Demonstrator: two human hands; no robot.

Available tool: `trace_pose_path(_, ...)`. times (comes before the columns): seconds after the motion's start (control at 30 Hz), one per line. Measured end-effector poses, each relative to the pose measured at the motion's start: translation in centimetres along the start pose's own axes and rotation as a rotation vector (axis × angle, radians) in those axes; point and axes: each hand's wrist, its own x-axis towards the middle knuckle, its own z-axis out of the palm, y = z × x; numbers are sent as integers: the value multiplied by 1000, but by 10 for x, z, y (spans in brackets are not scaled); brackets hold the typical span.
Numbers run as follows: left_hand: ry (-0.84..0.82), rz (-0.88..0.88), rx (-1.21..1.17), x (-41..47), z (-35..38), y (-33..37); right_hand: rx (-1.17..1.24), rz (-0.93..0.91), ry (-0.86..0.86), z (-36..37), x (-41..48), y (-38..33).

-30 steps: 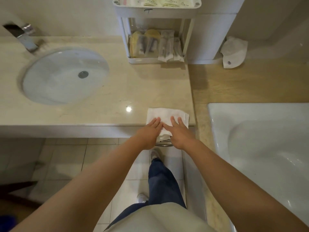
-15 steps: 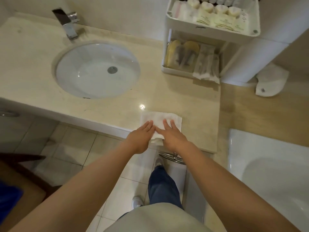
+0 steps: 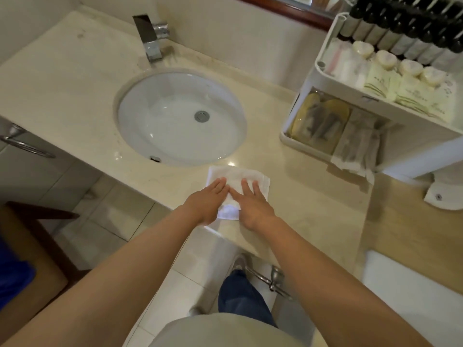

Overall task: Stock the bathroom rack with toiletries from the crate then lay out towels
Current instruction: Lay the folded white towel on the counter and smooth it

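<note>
Lying flat near the front edge of the desk [image 3: 75, 83], the small white towel [image 3: 235, 175] is folded into a rough rectangle, and its near end reaches the desk's edge. Both of the person's hands rest on it side by side. The left grip [image 3: 204, 204] is apart, its fingers straight and close together, pressing palm down on the towel's left half. The right grip [image 3: 253, 206] is likewise apart, its fingers straight and slightly spread, pressing on the right half. Neither one curls round the cloth.

Just beyond the towel an oval white sink [image 3: 180, 116] is set into the desk, with a chrome faucet [image 3: 150, 36] behind it. To the right stands the white two-tier rack [image 3: 350, 92]. Its top tier holds a row of dark-capped bottles [image 3: 413, 38], round cream items [image 3: 385, 58] in front of them, and pale sachets [image 3: 406, 93] nearest the front. The lower tier holds yellow wrapped items [image 3: 318, 118] and clear packets [image 3: 355, 144] that overhang its front rim.

Right of the rack a white folded item [image 3: 443, 194] lies on a wood-toned ledge, and the corner of a white bathtub [image 3: 413, 296] shows below it. A chrome towel ring [image 3: 25, 144] hangs under the desk at left.
</note>
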Motion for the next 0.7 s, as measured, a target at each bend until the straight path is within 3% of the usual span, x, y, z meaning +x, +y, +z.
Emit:
trace_pose_path(0.33, -10, 32, 18, 67, -45, -14, 68, 65, -2, -48, 49, 19)
trace_pose_path(0.7, -36, 284, 134, 148, -105, -49, 245, 265, 112, -89, 104, 24)
